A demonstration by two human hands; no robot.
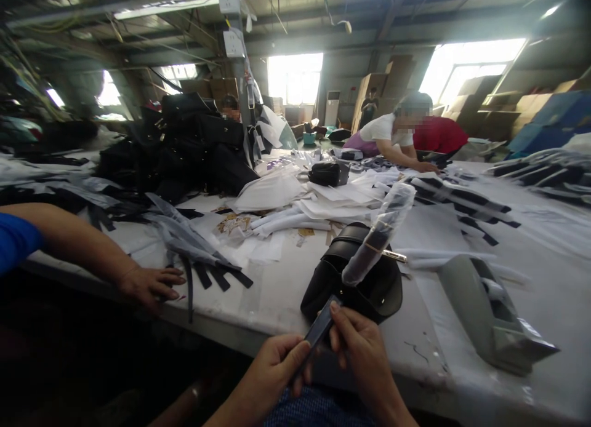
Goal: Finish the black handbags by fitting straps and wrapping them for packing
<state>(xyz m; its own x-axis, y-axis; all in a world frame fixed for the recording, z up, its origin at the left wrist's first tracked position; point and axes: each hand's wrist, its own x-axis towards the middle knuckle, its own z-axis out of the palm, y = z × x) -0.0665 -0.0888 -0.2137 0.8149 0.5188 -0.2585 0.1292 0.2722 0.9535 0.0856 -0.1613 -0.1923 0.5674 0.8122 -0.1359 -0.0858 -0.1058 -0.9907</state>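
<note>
A short dark strap (pixel 319 326) runs between my two hands at the table's front edge. My left hand (pixel 281 360) pinches its lower end, thumb on top. The fingers of my right hand (pixel 359 339) close on the upper end. Just beyond them a black bag (pixel 318 287) rests on the table, touching or very near the strap; I cannot tell which. Across the bag lies a rolled piece wrapped in clear plastic (pixel 382 233), tilted up to the right. A gold-coloured metal piece (pixel 395 255) shows beside it.
A grey tape dispenser (pixel 475 316) stands at right on the white table (pixel 258 298). At left a co-worker's hand (pixel 150 285) lies near several dark straps (pixel 217 276). Black bags (pixel 198 138) are piled behind. White sheets (pixel 272 190) cover the middle; another person (pixel 385 135) leans over the far side.
</note>
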